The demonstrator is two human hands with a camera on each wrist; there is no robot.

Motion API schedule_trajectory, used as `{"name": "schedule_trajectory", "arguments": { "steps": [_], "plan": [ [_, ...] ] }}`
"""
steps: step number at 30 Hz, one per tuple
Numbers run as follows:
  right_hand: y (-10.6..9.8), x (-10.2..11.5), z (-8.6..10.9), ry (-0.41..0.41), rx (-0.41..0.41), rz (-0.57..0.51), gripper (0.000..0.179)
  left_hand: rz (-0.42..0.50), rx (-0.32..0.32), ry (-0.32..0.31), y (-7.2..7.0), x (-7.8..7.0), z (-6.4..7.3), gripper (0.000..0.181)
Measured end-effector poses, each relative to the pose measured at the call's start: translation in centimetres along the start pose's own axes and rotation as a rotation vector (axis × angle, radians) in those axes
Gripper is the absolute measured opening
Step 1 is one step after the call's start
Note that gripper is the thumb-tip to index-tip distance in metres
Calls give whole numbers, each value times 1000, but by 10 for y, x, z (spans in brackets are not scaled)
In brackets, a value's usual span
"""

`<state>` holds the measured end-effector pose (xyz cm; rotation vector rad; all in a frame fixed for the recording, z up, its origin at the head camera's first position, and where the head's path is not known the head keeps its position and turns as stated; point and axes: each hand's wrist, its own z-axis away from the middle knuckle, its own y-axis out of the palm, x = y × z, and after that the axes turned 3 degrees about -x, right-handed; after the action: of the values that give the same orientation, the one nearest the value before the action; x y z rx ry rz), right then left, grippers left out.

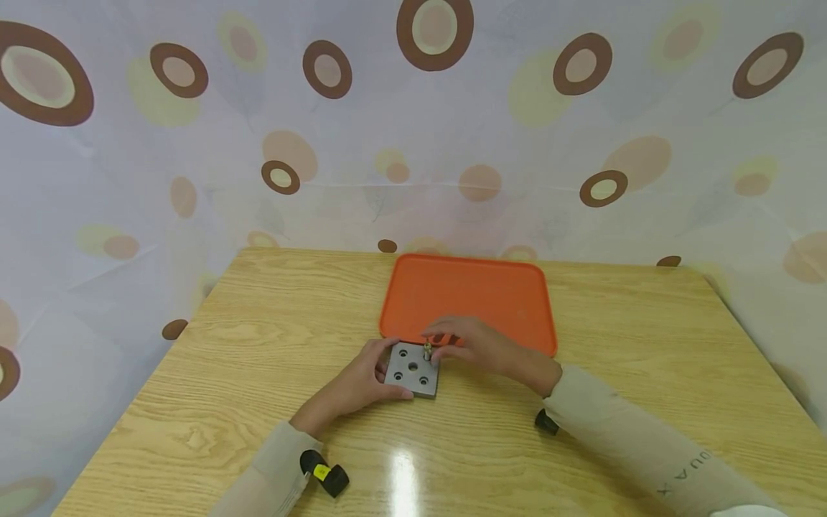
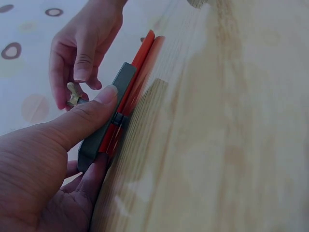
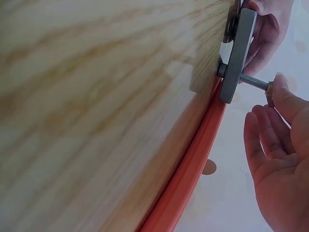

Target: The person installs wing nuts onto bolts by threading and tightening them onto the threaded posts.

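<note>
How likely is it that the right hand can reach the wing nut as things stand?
Very likely yes: the right hand is right at the wing nut, which stands clear of the metal plate on its threaded bolt, and the left hand grips the plate's left side, leaving that corner open.

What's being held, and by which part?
The left hand grips the metal plate by its edges; the right hand touches the bolt's winged head, grip unclear.
</note>
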<state>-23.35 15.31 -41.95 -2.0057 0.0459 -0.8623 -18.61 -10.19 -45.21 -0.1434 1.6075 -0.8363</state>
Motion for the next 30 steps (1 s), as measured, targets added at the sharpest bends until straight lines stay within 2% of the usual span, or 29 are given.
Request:
{"name": "schedule_trajectory", "arguments": {
  "steps": [8, 19, 30],
  "plan": [
    [-1, -1, 2, -26, -29, -6, 32, 0, 1, -10, 0, -1, 0, 93],
    [-2, -4, 6, -55, -68, 63, 23, 8, 0, -4, 0, 1, -1, 93],
    [-3, -1, 7, -77, -94, 50, 21, 22, 0, -7, 1, 1, 0, 93]
  ]
}}
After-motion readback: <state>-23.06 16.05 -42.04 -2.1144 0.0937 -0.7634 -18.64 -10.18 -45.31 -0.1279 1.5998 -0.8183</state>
